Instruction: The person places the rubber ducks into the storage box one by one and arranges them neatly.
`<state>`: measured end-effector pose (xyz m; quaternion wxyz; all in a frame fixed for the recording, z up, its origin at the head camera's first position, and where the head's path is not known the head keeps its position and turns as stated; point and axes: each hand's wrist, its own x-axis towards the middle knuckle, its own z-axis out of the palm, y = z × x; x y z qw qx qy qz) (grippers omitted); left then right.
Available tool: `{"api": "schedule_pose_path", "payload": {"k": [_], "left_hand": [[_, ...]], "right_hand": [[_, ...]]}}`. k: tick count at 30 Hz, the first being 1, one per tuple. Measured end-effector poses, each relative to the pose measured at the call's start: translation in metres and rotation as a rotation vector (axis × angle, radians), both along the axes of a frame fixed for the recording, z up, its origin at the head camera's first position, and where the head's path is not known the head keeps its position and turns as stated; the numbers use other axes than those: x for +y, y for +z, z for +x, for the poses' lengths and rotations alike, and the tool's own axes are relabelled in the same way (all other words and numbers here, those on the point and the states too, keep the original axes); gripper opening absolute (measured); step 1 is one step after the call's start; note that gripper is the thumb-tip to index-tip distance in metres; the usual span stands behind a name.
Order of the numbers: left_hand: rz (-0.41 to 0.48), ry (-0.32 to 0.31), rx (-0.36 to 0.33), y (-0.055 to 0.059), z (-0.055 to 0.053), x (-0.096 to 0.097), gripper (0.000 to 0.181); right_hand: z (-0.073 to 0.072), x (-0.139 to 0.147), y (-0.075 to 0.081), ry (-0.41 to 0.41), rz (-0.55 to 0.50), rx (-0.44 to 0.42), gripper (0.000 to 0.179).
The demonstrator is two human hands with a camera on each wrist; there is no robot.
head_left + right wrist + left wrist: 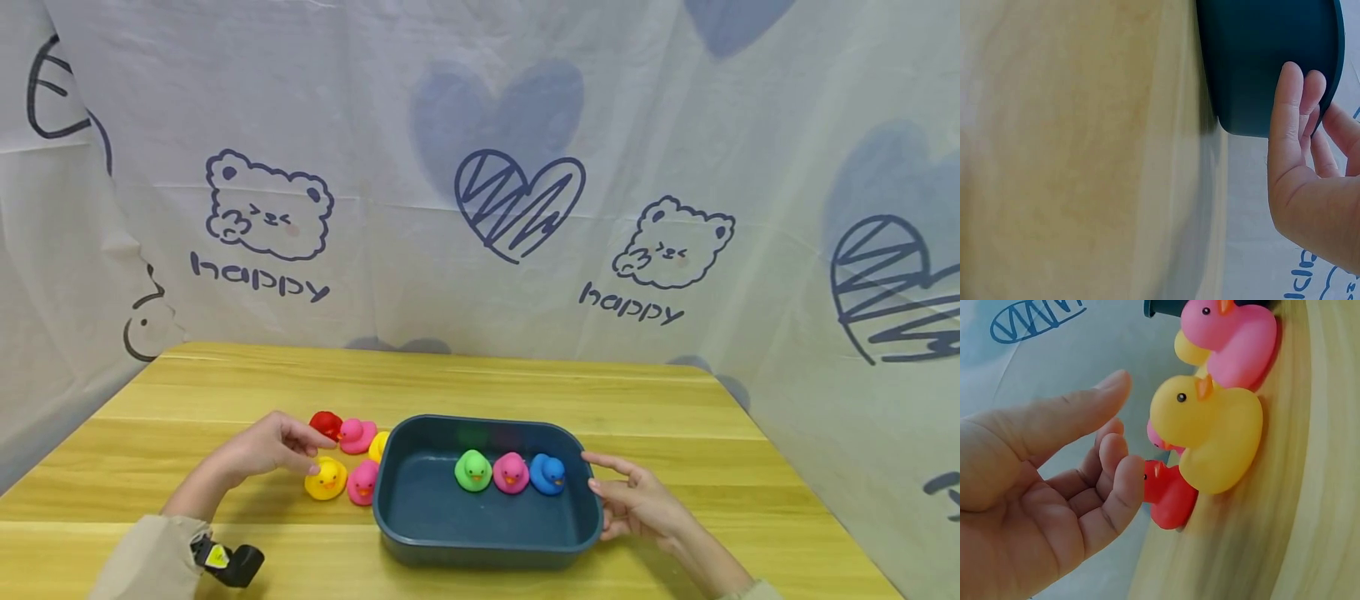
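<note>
One smooth yellow duck-shaped toy (pixel 326 480) is seated on the wood-grain table (pixel 480 383), left of a dark teal, rectangular, round-cornered tray (pixel 480 555); the left hand (pixel 272 448) is held just beside the toy, with thumb and loosely bent fingers parted and nothing grasped; the tray's right end is touched by the right hand (pixel 637 504), its fingers extended along the outer wall and unclenched; a green duck (pixel 473 472), a pink duck (pixel 511 474) and a blue duck (pixel 547 475) are lined up inside the tray.
</note>
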<state>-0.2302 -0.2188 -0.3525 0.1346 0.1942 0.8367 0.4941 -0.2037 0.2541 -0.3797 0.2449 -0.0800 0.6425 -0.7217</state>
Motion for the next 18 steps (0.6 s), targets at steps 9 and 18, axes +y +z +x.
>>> {"api": "schedule_pose_path", "payload": {"k": [9,18], "left_hand": [[-0.018,-0.008,-0.031,-0.0058,-0.002,-0.0022,0.037],[-0.055,-0.058,-0.006,-0.0092,-0.0036,-0.0014,0.038]], "right_hand": [[-0.0005,0.0009,-0.0016,0.008,-0.015,0.008,0.053],[-0.0006,0.0012,-0.0017,0.019,-0.016,0.012,0.055]]}}
